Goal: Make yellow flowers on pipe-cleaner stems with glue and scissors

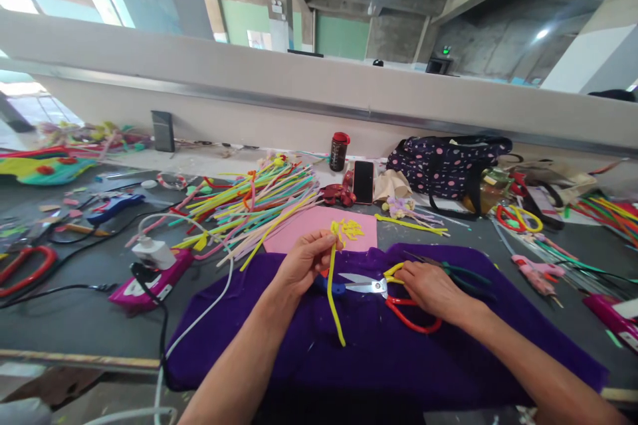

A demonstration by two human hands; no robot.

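Head view: one left hand, thumb and fingertips pinched together on one bright yellow, thin, fuzzy craft stem, its lower length hanging free in front of a deep purple, soft cloth. One small clump of yellow, looped, fuzzy pieces, just beyond those fingertips and seen against a flat pink sheet (whether joined to the stem, cannot be told). One right hand, palm down, fingers bent at the yellow loop of a pair of steel-bladed scissors with one yellow and one red handle; whether the fingers grip the loop or merely touch it, cannot be told. Scissor blades parted, tips towards the left hand, near a blue-handled tool that is partly hidden. One dark green-handled tool, on the cloth beyond the right hand. Behind, on the dark grey tabletop: one loose heap of long, many-coloured fuzzy stems; one black-screened phone, propped upright; one dark bottle with a red lid, standing; one dark fabric bag with pink spots, to the right of the phone. At left, one magenta box-shaped power unit, with a white plug-in charger at its upper side.
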